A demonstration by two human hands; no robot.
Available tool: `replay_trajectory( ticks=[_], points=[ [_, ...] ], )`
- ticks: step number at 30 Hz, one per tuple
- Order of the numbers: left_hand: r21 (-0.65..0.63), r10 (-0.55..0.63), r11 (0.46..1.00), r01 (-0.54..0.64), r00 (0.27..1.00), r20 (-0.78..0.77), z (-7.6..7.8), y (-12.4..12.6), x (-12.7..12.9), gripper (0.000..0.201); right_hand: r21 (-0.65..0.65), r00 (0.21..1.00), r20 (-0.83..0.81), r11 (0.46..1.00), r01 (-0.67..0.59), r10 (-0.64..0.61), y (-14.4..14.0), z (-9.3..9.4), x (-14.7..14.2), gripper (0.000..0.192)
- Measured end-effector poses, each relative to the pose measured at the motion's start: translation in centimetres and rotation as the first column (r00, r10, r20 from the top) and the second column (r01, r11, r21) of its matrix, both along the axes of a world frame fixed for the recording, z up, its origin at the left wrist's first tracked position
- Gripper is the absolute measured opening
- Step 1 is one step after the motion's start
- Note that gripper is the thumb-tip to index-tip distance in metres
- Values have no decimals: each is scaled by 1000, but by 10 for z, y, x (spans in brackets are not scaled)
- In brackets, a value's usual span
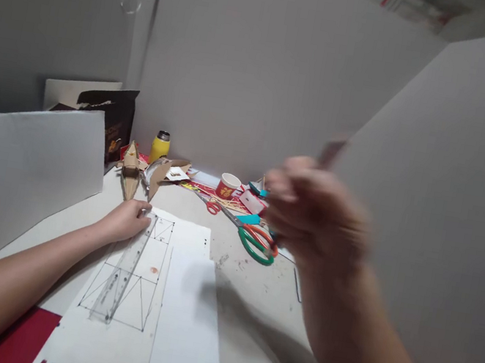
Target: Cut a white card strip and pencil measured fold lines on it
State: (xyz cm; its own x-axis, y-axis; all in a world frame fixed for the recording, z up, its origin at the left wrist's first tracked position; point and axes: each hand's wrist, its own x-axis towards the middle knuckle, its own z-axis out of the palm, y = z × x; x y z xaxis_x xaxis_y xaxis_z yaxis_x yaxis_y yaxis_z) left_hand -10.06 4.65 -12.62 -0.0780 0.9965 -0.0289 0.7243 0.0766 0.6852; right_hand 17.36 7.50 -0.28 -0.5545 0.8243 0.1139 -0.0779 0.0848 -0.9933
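My left hand (126, 221) rests on the far end of a clear plastic ruler (127, 271), its fingers bent over the ruler's edge and pressing it down. Under the ruler lies a white sheet of paper (132, 352) with a drawing of ruled lines, triangles and dots. Raised above the table on the right, my right hand (318, 216) is smeared by motion. Its fingers are curled into a fist, and a short brownish shape (333, 152) sticks up from it, too blurred to name.
Large green-and-orange-handled scissors (253, 254) and small red-handled scissors (213, 207) lie beyond the paper. Behind are a red paper cup (227, 186), thin sticks, cardboard pieces (130, 178) and a yellow bottle (160, 147). A white board (29, 177) stands at left; walls close off the back and right.
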Motion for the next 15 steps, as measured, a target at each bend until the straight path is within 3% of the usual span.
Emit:
replay_trajectory(
  ticks=[2, 4, 9, 15],
  points=[
    [-13, 10, 1000, -10, 1000, 18, 0, -1, 1, 51, -199, 999, -41, 980, -6, -2, 10, -21, -27, 16],
    [-28, 14, 1000, -13, 999, 48, 0, -1, 2, 52, -415, 1000, -28, 910, -13, 2, 23, -48, -51, 18],
    [-76, 7, 997, 4, 989, 148, 0, 1, 4, 49, -604, 999, -24, 796, -45, 38, 51, -99, -77, 38],
    [-143, 35, 990, -3, 976, 217, 1, 4, 4, 44, -742, 992, -122, 661, -106, 23, 63, -120, -72, 41]
  ],
)
